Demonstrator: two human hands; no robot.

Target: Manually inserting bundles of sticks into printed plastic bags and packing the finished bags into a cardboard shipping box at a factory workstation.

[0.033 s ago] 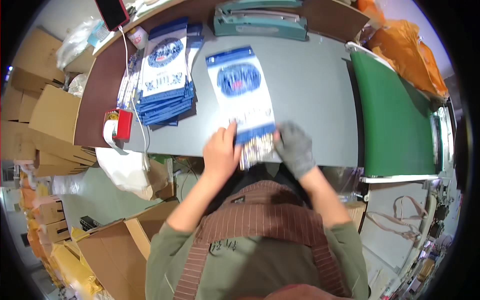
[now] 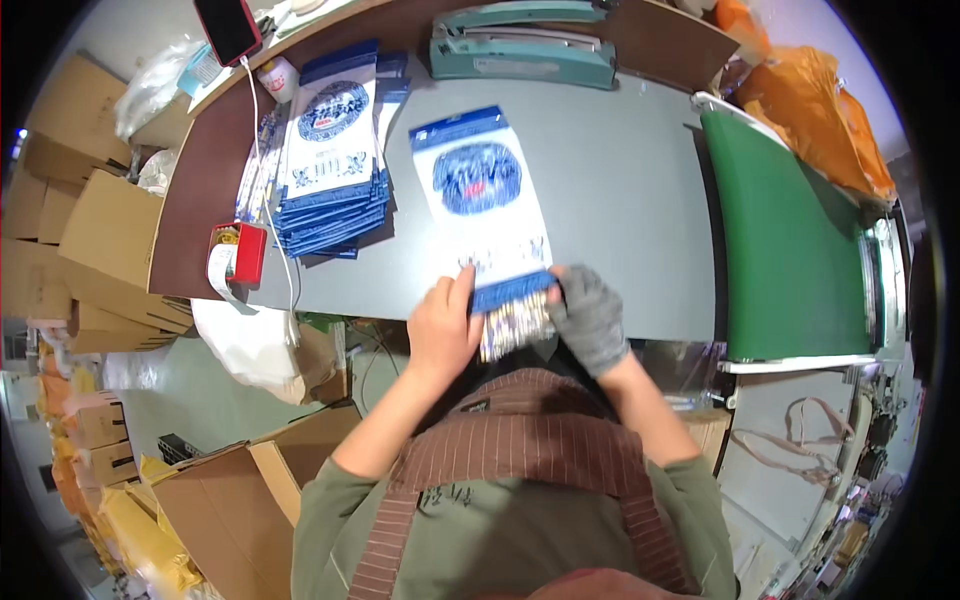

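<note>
A flat white-and-blue printed bag (image 2: 485, 215) lies on the grey table, its near end toward me. Out of that end sticks a bundle of slim, multicoloured, patterned pieces (image 2: 515, 325), reaching past the table's near edge; their kind is too blurred to tell. My bare left hand (image 2: 443, 325) is closed at the bag's near left corner, thumb on top. At the near right corner my right hand (image 2: 588, 315), in a grey glove with bare fingertips, is closed on the bag and the bundle's side. Fingers beneath are hidden.
A stack of similar bags (image 2: 330, 160) stands at left, with more patterned pieces (image 2: 260, 170) beside it. A red tape box (image 2: 237, 252), a charging phone (image 2: 228, 30) with a cable, a teal sealer-like device (image 2: 525, 60) and a green board (image 2: 790, 240) surround the work area.
The bag, the bundle and both hands have come slightly toward me. Both hands keep their hold.
</note>
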